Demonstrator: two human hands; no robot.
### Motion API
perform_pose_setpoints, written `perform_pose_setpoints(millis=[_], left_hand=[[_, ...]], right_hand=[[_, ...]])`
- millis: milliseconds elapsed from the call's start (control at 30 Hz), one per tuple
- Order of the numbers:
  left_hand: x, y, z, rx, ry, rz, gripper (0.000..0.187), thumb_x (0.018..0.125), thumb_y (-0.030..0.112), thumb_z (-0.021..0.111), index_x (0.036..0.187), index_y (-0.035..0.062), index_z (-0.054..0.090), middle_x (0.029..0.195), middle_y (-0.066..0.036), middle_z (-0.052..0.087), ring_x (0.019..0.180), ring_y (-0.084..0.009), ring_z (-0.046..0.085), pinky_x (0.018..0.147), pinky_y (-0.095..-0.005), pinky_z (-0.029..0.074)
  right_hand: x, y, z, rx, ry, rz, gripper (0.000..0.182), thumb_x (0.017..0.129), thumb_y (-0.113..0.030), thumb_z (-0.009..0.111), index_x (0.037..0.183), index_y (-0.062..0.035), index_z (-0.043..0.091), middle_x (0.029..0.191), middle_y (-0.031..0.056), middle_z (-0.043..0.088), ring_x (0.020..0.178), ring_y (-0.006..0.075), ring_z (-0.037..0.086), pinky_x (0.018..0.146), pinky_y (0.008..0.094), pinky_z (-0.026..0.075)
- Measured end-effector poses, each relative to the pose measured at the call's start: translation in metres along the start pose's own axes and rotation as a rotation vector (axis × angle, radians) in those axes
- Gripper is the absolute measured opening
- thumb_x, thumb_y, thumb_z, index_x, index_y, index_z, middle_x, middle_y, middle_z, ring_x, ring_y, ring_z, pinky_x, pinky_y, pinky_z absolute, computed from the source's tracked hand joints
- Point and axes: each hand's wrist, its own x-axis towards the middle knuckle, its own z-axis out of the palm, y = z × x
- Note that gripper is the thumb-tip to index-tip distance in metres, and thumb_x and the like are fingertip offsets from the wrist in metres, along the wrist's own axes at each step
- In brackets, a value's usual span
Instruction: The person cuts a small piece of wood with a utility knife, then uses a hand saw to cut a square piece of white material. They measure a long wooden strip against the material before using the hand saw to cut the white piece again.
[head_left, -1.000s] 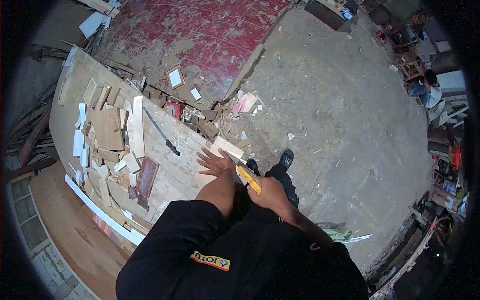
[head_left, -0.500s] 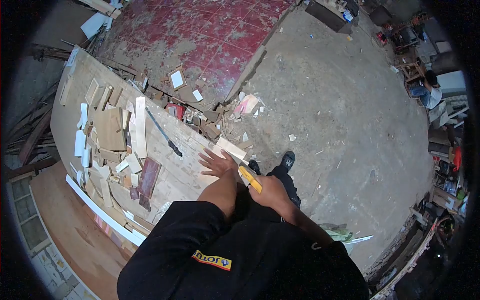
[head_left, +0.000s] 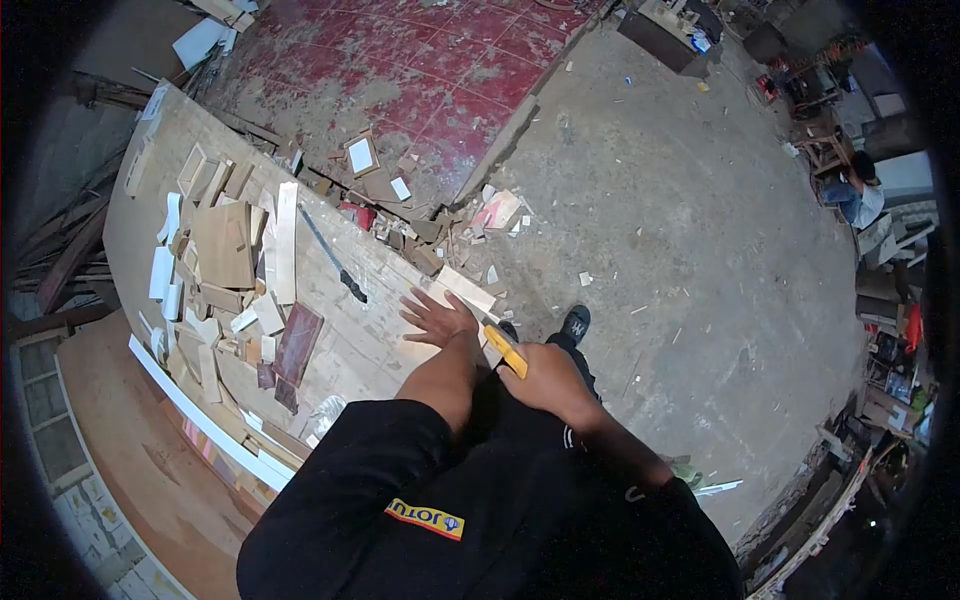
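Observation:
My right hand (head_left: 548,378) is closed around the yellow handle of a hand saw (head_left: 506,351) at the bench's near edge. Little of its blade shows from above. Flat on a pale wooden board (head_left: 465,288), my left hand (head_left: 443,322) has its fingers spread, just left of the saw. The board lies at the edge of the wooden workbench (head_left: 350,345), partly covered by that hand. Left of my fingertips lies a long thin blade with a dark handle (head_left: 352,286).
Wood offcuts (head_left: 226,245) and a reddish-brown board (head_left: 299,343) are heaped on the bench's left side. Scraps (head_left: 428,235) litter the floor by the red tiles (head_left: 440,100). A person (head_left: 860,190) sits at the far right. My shoe (head_left: 575,324) is on the concrete.
The saw handle has shifted slightly forward, and the blade strip seen ahead of it before is now mostly hidden. My left hand stays spread on the board; the whole view has shifted a little.

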Motion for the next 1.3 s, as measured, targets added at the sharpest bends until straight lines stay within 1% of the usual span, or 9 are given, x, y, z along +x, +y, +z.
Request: perform_pose_setpoints(millis=[133, 333, 733, 833, 867, 933, 967, 1067, 1300], left_hand=[[0.003, -0.002, 0.011, 0.007, 0.136, 0.014, 0.074, 0.096, 0.054, 0.042, 0.159, 0.0187, 0.025, 0.167, -0.011, 0.014, 0.152, -0.0345, 0.017, 0.112, -0.0747, 0.007], [0.001, -0.003, 0.013, -0.003, 0.11, 0.024, 0.073, 0.096, 0.052, 0.042, 0.158, 0.0176, 0.025, 0.167, -0.013, 0.013, 0.153, -0.0345, 0.014, 0.113, -0.0739, 0.006], [0.0, 0.004, -0.01, -0.014, -0.03, 0.022, 0.071, 0.099, 0.047, 0.041, 0.159, 0.013, 0.022, 0.166, -0.02, 0.01, 0.152, -0.0403, 0.01, 0.111, -0.0754, 0.006], [0.015, -0.004, -0.014, 0.082, -0.019, 0.392, 0.063, 0.101, 0.037, 0.041, 0.156, 0.0096, 0.027, 0.163, -0.022, 0.016, 0.152, -0.0412, 0.01, 0.113, -0.0742, 0.006], [0.022, -0.006, -0.017, 0.079, -0.015, 0.387, 0.063, 0.101, 0.037, 0.041, 0.156, 0.0096, 0.027, 0.163, -0.022, 0.016, 0.152, -0.0412, 0.01, 0.113, -0.0742, 0.006], [0.033, -0.012, -0.021, 0.047, -0.097, 0.547, 0.054, 0.099, 0.032, 0.045, 0.146, 0.0046, 0.041, 0.16, -0.021, 0.025, 0.151, -0.0408, 0.014, 0.115, -0.0721, 0.006], [0.038, -0.012, -0.02, -0.064, -0.023, 0.56, 0.04, 0.097, 0.028, 0.047, 0.127, 0.0023, 0.053, 0.153, -0.02, 0.036, 0.148, -0.0397, 0.021, 0.116, -0.0704, 0.007], [0.056, -0.008, -0.021, -0.092, -0.111, 0.624, 0.032, 0.096, 0.028, 0.048, 0.116, 0.0033, 0.056, 0.144, -0.019, 0.043, 0.145, -0.0398, 0.026, 0.116, -0.0702, 0.008], [0.05, -0.005, 0.003, -0.115, 0.033, 0.608, 0.036, 0.1, 0.032, 0.04, 0.114, 0.0043, 0.059, 0.136, -0.017, 0.049, 0.146, -0.0383, 0.024, 0.117, -0.0662, 0.01]], right_hand=[[-0.016, -0.007, -0.003, -0.017, -0.002, -0.007, 0.04, 0.083, -0.037, 0.069, 0.089, 0.0021, 0.07, 0.081, 0.0264, 0.068, 0.081, 0.0444, 0.067, 0.074, 0.0507, 0.053], [-0.019, -0.003, -0.013, 0.002, 0.027, 0.064, 0.039, 0.083, -0.037, 0.069, 0.089, 0.0016, 0.069, 0.08, 0.0257, 0.067, 0.081, 0.0444, 0.066, 0.075, 0.0508, 0.053], [-0.009, 0.012, 0.003, -0.028, 0.01, 0.003, 0.035, 0.08, -0.036, 0.07, 0.085, -0.0012, 0.069, 0.081, 0.0235, 0.067, 0.081, 0.0442, 0.065, 0.074, 0.0512, 0.052], [-0.007, 0.015, 0.006, -0.04, 0.041, -0.062, 0.036, 0.081, -0.037, 0.07, 0.085, -0.0007, 0.069, 0.081, 0.0238, 0.067, 0.081, 0.0443, 0.065, 0.075, 0.0512, 0.052], [-0.008, 0.014, 0.006, -0.054, 0.034, -0.059, 0.037, 0.081, -0.037, 0.07, 0.085, -0.0004, 0.069, 0.081, 0.0241, 0.067, 0.081, 0.0443, 0.066, 0.075, 0.0513, 0.053], [-0.01, 0.012, 0.005, -0.071, 0.023, -0.049, 0.037, 0.081, -0.037, 0.07, 0.085, -0.0001, 0.069, 0.081, 0.0245, 0.067, 0.081, 0.0442, 0.066, 0.076, 0.0514, 0.053], [-0.011, 0.01, 0.006, -0.052, 0.005, -0.039, 0.04, 0.081, -0.037, 0.069, 0.086, 0.0024, 0.069, 0.081, 0.0259, 0.067, 0.08, 0.0447, 0.067, 0.076, 0.0515, 0.054], [-0.013, 0.005, 0.0, -0.05, -0.026, -0.022, 0.042, 0.082, -0.037, 0.068, 0.087, 0.0045, 0.069, 0.081, 0.0275, 0.068, 0.08, 0.0448, 0.068, 0.076, 0.0513, 0.055], [-0.012, -0.002, -0.007, -0.035, -0.059, 0.025, 0.041, 0.085, -0.037, 0.068, 0.092, 0.004, 0.069, 0.084, 0.0264, 0.069, 0.083, 0.0438, 0.068, 0.077, 0.0501, 0.055]])
